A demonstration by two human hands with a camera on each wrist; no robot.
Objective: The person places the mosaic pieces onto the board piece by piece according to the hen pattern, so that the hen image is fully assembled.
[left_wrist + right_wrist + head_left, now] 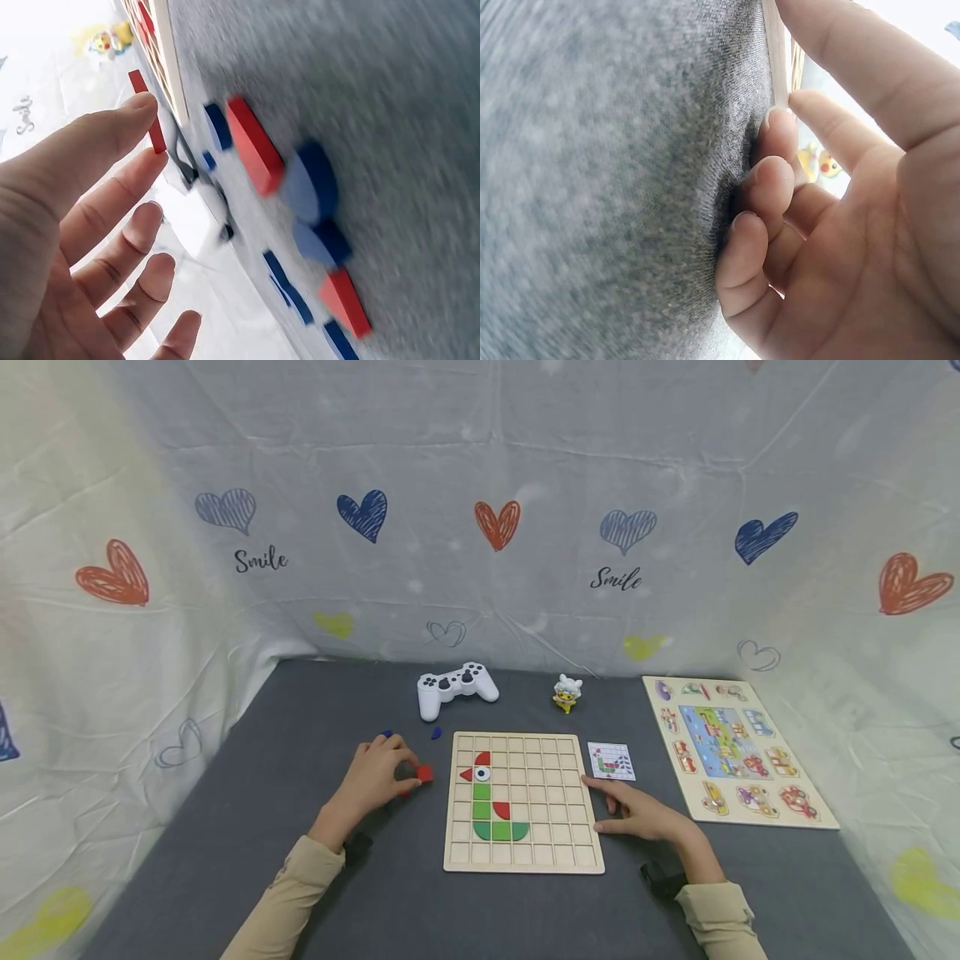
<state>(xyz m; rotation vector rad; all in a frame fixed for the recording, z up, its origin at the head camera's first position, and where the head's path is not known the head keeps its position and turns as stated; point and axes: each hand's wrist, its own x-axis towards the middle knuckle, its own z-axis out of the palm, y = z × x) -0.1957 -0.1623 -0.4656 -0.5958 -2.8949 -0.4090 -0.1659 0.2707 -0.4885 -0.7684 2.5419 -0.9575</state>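
Observation:
My left hand [375, 779] pinches a small flat red square tile [424, 772] between thumb and index finger, left of the wooden grid board [555, 810]. The other fingers spread loosely in the left wrist view. Below that hand lie loose red pieces [253, 146] and blue pieces [313, 184], mostly hidden in the head view. Green tiles [482, 810], several red pieces [501, 811] and a round eye tile [482, 773] sit on the board. My right hand [637, 810] touches the board's right edge with extended index finger and thumb; its other fingers bend on the cloth.
A printed pattern card [611, 761] lies right of the board. Behind it are a white game controller [457, 685] and a small yellow-and-white figurine [567, 693]. A wooden picture puzzle [727, 810] lies at the right. One blue piece [437, 733] is near the controller.

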